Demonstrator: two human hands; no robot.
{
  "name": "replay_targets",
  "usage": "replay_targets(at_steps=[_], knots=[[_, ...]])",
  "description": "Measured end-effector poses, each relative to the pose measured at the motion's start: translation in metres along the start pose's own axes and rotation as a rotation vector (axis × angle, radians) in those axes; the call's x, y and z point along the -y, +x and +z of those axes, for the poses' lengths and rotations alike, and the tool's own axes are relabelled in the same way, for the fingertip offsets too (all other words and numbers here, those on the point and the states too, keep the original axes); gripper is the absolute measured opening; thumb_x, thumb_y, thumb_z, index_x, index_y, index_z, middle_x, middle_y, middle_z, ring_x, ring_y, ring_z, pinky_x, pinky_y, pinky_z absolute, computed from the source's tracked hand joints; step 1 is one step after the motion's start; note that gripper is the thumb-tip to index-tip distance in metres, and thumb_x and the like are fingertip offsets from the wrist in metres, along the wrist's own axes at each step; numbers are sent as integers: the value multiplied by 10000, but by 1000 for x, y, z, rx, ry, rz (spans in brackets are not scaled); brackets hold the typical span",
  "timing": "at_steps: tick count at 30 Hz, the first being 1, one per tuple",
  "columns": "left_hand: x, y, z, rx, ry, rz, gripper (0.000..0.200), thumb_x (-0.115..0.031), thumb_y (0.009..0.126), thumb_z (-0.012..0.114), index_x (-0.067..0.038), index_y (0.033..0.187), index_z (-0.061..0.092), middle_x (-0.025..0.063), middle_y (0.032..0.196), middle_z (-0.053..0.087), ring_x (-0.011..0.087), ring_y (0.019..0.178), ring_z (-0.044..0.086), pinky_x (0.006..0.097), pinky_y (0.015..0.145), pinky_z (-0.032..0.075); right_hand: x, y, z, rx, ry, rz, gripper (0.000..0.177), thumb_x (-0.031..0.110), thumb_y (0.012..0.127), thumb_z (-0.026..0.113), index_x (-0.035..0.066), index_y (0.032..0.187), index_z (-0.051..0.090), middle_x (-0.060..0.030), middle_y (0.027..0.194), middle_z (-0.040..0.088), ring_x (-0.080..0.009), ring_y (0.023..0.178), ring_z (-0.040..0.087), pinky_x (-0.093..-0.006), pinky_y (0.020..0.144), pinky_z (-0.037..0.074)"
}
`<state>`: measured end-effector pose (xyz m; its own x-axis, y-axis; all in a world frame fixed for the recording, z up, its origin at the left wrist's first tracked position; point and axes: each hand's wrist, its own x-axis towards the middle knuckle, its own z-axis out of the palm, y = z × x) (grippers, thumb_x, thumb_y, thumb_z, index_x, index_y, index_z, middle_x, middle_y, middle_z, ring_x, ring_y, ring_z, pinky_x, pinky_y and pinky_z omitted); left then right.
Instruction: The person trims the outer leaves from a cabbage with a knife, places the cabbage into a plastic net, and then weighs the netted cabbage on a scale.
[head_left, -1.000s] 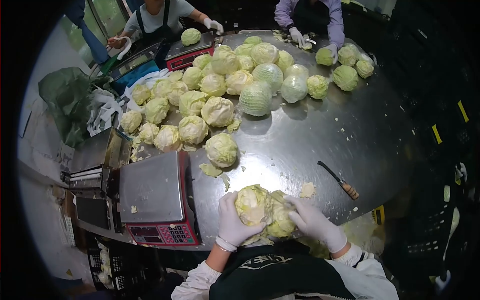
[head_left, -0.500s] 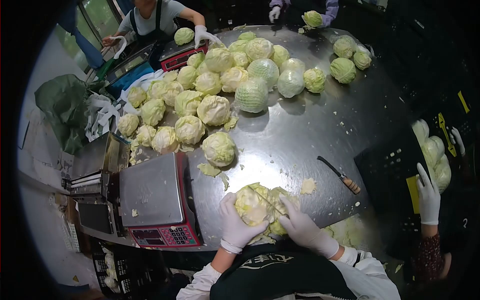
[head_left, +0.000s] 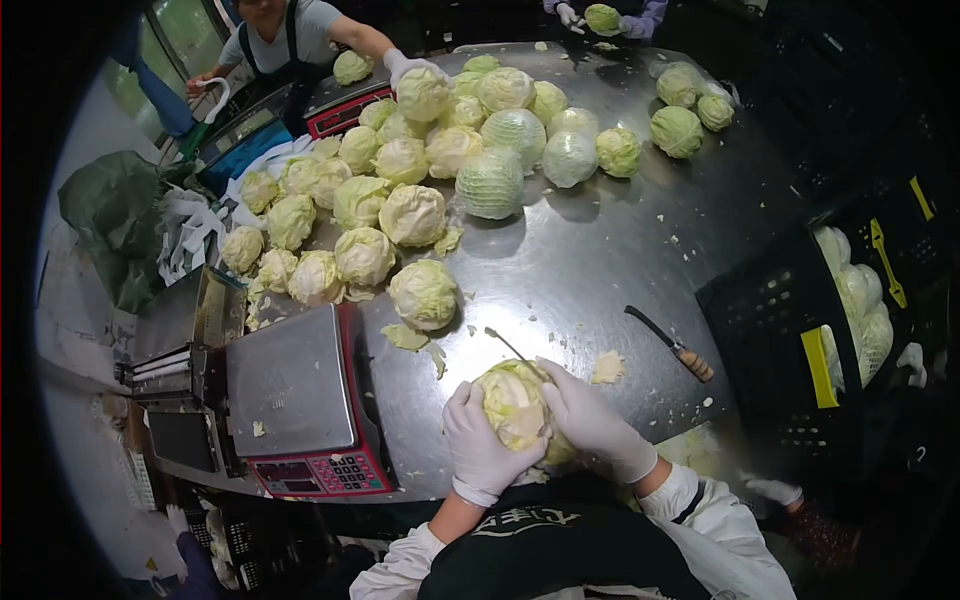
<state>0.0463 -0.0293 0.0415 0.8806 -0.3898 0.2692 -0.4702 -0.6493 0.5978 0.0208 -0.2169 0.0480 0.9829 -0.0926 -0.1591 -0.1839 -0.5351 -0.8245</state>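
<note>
My left hand [head_left: 488, 440] is wrapped around the left side of a cabbage [head_left: 517, 408], whose pale cut stem end faces up toward me. My right hand [head_left: 597, 420] is closed on the cabbage's right side, gripping a knife [head_left: 507, 343]. Its thin dark blade sticks out to the upper left past the cabbage, and its handle is hidden in my palm. White gloves cover both hands. Trimmed green leaves lie partly hidden beneath my right hand. A second curved knife [head_left: 690, 362] with a wooden handle rests on the steel table [head_left: 560, 265].
Many cabbages [head_left: 412, 215] are heaped at the back left, some in net or film. A red-framed scale [head_left: 290, 380] stands on my left, a black crate [head_left: 765, 330] of wrapped cabbages on my right. Across the table, one person's gloved hand [head_left: 412, 70] touches a cabbage.
My right hand has moved up along the cabbage, and the knife blade now points beyond it. The person across has reached onto a cabbage. Another person's glove has left the crate's rim at right.
</note>
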Motion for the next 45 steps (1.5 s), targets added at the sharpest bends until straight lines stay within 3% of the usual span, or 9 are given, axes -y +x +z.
replay_targets(at_steps=[10,16,19,22,24,34,37,39,45], knots=[[31,-30,-18,75,-137,143,1089,-371,555,932,4,1405,364,276,1426,397,471,1361,374,515,1137,334,-46,62,14,49,18,-19,423,312,1047,449,76,1387,533,-240,1184,677,-408,1100,651,-462,958,504],[82,-74,-54,119,-116,-131,1143,-351,577,934,34,1457,313,257,1470,399,416,1394,373,493,1181,311,-22,52,20,-123,-158,-48,528,347,1020,517,120,1491,438,-216,1115,689,-421,1005,669,-483,858,537],[86,-76,-56,58,-558,-406,1147,-356,593,949,57,1464,327,249,1472,355,369,1407,371,435,1178,321,18,31,19,-62,-41,-106,617,325,1000,580,92,1533,375,-180,969,667,-348,817,670,-439,757,546],[70,-37,-57,77,-402,-285,1192,-402,583,970,46,1483,329,247,1448,371,371,1380,399,446,1171,333,7,23,55,122,269,-115,607,332,1010,587,87,1530,389,-88,855,611,-182,649,600,-342,629,523],[82,-29,-63,182,-54,-182,1211,-450,567,983,25,1488,355,235,1428,398,365,1363,424,447,1156,356,3,25,74,395,627,308,581,337,1016,583,112,1524,414,-43,824,590,-118,587,548,-289,541,480],[119,-52,-42,112,-1200,-696,786,-251,914,764,-43,1533,328,201,1439,510,294,1292,569,419,1088,475,-72,-4,56,140,373,159,572,279,974,624,68,1485,475,-69,841,615,-172,654,590,-332,637,512],[90,-48,-36,221,-1801,-1049,828,-641,969,524,-129,1581,300,201,1569,399,409,1403,458,660,1017,491,-76,-21,-4,60,193,323,567,256,953,632,58,1466,493,-160,1013,655,-251,845,658,-359,772,538],[63,-39,-34,266,-2080,-1106,837,-672,959,509,-155,1583,301,188,1576,393,413,1404,454,686,1005,482,-66,-29,-24,43,22,493,563,251,947,629,48,1455,498,-210,1140,665,-295,973,687,-369,844,544],[45,-40,4,450,-2264,-1150,823,-721,951,476,-185,1562,349,164,1563,416,400,1381,477,719,989,466,-8,-42,-9,-93,-142,-384,583,280,963,593,3,1458,459,-270,1390,552,-405,1167,631,-444,902,550]])
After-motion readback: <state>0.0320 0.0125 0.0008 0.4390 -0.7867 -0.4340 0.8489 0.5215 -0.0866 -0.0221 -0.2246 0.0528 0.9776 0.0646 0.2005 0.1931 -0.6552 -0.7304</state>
